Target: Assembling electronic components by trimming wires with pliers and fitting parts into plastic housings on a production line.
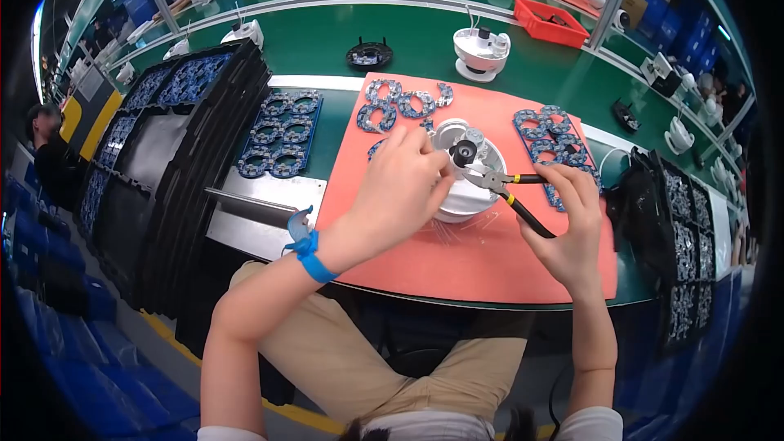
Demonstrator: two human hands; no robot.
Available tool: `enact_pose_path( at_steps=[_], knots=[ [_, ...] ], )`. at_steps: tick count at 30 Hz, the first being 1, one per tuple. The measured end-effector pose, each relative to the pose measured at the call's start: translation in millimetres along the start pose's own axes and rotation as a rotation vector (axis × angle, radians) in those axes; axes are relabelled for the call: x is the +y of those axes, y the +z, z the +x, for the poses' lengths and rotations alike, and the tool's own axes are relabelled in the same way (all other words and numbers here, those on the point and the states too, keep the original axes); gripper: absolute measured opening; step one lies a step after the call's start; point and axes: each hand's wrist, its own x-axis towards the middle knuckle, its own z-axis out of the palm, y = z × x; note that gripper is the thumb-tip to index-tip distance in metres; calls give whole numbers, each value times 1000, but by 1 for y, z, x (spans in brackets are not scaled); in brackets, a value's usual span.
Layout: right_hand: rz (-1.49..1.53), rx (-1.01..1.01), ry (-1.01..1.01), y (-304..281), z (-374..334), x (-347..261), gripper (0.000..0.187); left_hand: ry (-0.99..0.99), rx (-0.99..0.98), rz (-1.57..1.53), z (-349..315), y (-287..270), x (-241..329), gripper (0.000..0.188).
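A white round camera housing [467,207] with a black lens [465,152] in it stands in front of me on the salmon-pink mat [408,263]. My right hand [574,233] grips a pair of wire cutters [494,180] with black and yellow handles. The handles are spread, and the jaws point left, over the housing just below the lens. On the housing's left side, my left hand [402,184] has its fingers pinched together near the lens. Anything between those fingertips is hidden. A blue band [309,255] circles my left wrist.
Blue ring-shaped circuit boards [380,106] lie at the mat's far left, with a board panel [545,135] at its right. Another panel [282,132] lies left of the mat. Black trays [175,155] stand further left. Beyond are a white camera unit [482,53] and a red bin [549,23].
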Motion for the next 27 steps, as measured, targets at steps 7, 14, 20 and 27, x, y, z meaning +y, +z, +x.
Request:
enact_pose_path(
  at_steps=[7, 14, 20, 27],
  knots=[
    [-36, -63, -14, 8, 3, -8, 59, -79, 73, -272, 4, -12, -19, 10],
    [-76, -120, -25, 10, 11, -17, 56, -31, 106, -253, 0, -11, -21, 11],
    [-71, -166, -7, 12, 17, -22, 53, -54, 110, -273, 0, -18, -19, 10],
    [-95, -189, -42, 13, 20, -25, 51, -63, 97, -259, -2, -19, -19, 11]
  ],
)
